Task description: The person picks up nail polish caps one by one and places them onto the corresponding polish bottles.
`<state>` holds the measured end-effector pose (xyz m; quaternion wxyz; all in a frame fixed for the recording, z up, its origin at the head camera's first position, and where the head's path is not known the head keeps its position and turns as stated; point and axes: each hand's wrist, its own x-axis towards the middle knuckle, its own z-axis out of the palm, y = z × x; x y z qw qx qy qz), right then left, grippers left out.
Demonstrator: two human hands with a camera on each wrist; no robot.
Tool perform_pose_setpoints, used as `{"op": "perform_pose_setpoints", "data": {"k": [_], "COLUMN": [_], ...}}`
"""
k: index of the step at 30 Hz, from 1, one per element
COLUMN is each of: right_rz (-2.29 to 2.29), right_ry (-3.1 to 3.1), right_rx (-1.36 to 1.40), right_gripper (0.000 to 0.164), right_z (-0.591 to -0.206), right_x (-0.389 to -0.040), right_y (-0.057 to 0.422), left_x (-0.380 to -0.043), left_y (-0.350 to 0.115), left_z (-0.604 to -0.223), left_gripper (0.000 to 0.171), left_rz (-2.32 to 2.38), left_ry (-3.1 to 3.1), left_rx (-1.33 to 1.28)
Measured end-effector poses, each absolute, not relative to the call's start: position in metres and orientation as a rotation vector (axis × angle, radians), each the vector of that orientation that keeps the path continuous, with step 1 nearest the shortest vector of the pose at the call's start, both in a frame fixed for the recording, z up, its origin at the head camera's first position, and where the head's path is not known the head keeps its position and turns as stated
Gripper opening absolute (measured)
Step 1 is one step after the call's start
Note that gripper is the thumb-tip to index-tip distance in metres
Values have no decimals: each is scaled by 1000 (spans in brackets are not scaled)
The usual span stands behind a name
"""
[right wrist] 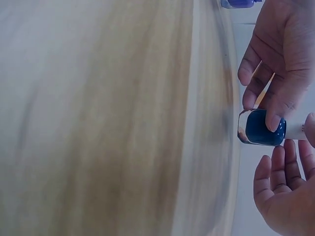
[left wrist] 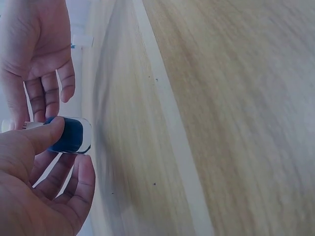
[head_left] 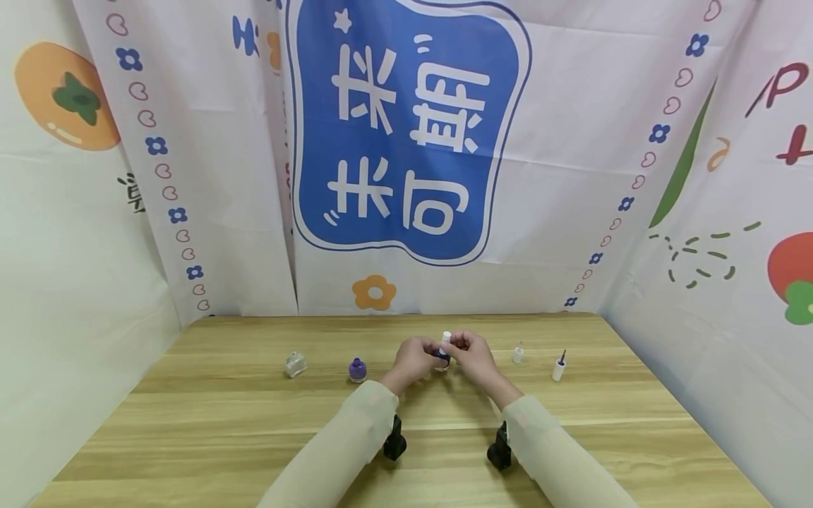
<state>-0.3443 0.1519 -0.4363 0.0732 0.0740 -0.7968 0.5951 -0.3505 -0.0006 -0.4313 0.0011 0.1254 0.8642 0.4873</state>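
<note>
A nail polish bottle of dark blue polish (left wrist: 69,134) with a white cap (head_left: 447,337) is between both hands, near the far middle of the table. My left hand (head_left: 416,358) grips the glass body, thumb on one side and fingers on the other. With thumb and fingers, my right hand (head_left: 473,358) pinches the white cap, which sits at the bottle's neck. In the right wrist view the bottle (right wrist: 263,128) lies sideways across the picture, its clear glass base pointing away from the cap. The remaining right fingers (right wrist: 278,169) curve loosely beside the bottle.
Left of the hands stand a purple polish bottle (head_left: 358,371) and a clear glass bottle (head_left: 295,364). To the right, two white caps, a small one (head_left: 518,355) and one with a purple brush (head_left: 559,370), stand brush up. A printed cloth (head_left: 559,233) hangs behind the wooden table (head_left: 209,423).
</note>
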Motion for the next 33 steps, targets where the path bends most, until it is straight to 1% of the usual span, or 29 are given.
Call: {"op": "perform_pose_setpoints", "data": {"k": [13,20,28,33], "right_rz": [1769,1756,1759,1762], "right_ry": [-2406,-2420,-2448,-2443], "right_rx": [200,204,166,165], "right_gripper": [11,13,16,18], "right_z": [-436,-436,-437,-437], "right_x": [-344,-342,-343,-343], "right_y": [150,149,148,148], "left_x": [-353,-347,-351,-352], "left_y": [-1,-1,-1,0], "left_z": [-433,-429,-433,-434], "left_gripper": [12,7,14,15], "left_rz": [1509,1516,1451,1451], "left_ry": [2731,2732,2774,2775], "left_rx": [370,387,368,371]}}
